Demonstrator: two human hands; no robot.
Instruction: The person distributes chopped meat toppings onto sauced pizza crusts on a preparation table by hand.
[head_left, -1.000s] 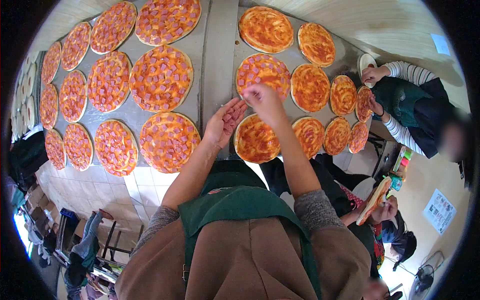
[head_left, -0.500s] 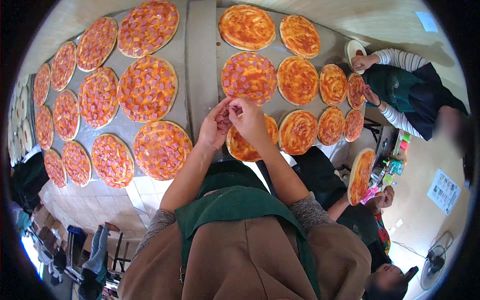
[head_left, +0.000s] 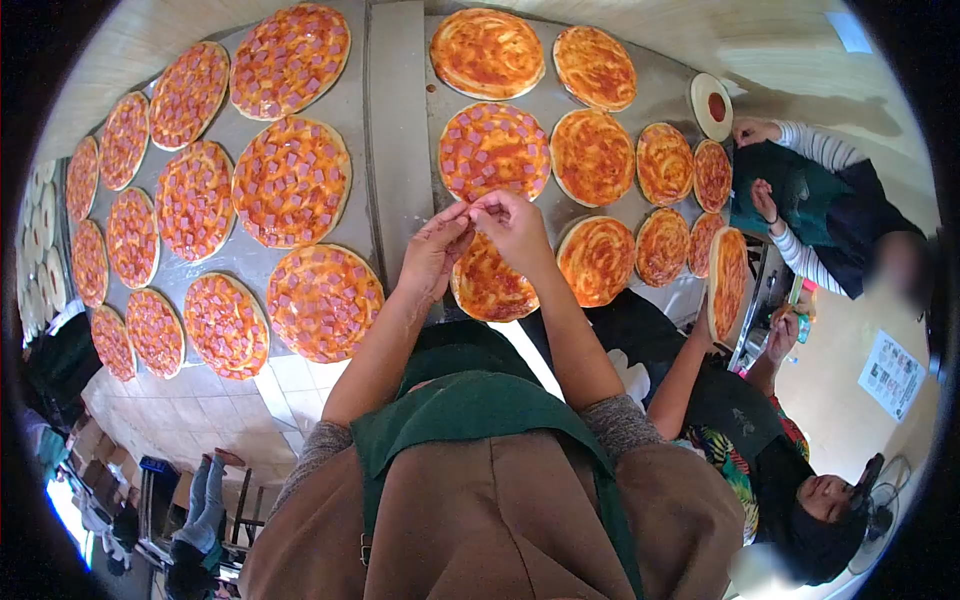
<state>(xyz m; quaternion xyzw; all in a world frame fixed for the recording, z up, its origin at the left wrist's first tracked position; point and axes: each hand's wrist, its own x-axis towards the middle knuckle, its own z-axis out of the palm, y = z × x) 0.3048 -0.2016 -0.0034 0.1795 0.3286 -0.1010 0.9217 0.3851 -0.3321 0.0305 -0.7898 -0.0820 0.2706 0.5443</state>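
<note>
My left hand (head_left: pixel 437 250) is closed, its fingers curled around diced ham that is now mostly hidden. Against its fingertips, my right hand (head_left: pixel 512 228) pinches; what lies between those fingers is too small to make out. Both hands hover over the near side of a partly ham-topped pizza (head_left: pixel 492 140), whose cubes lie mainly on its left and middle. Below my right hand lies a sauced pizza (head_left: pixel 495 285) without visible ham, partly covered by my wrist. To its right is another sauced pizza (head_left: pixel 597 262).
Rows of ham-topped pizzas (head_left: pixel 290 182) fill the left tray. A metal strip (head_left: pixel 398 130) divides the trays. One co-worker (head_left: pixel 790 185) stands at the far right by a plate of sauce (head_left: pixel 712 105). Another, close on my right, carries a sauced pizza (head_left: pixel 728 285).
My left hand has turned and closed, hiding the ham seen in its palm. My right fingers moved to its fingertips. The nearby co-worker's pizza rose; the far co-worker's hand left the sauce plate.
</note>
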